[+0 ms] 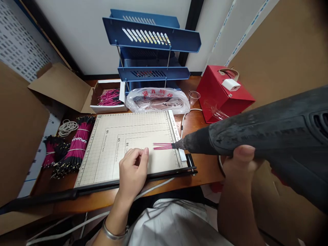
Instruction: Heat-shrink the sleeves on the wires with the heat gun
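My right hand (241, 160) grips a large dark heat gun (246, 126) that reaches in from the right. The gun's nozzle points left, at the black ends of several thin magenta wires (164, 146). These wires lie side by side on a cream paper cutter (138, 130) printed with size lines, and the nozzle tip partly covers their right ends. Just left of the wires, my left hand (134, 167) rests on the board near its front edge, fingers curled in a loose fist. No object shows in it.
Tied bundles of magenta wires (79, 143) and a coiled white cord (68, 127) lie left. Behind stand a small box of wires (109, 97), a plastic bag (159, 100), a blue tiered rack (153, 73), a clear cup (194, 97) and a red box (220, 92). The cutter's black handle (51, 198) projects left.
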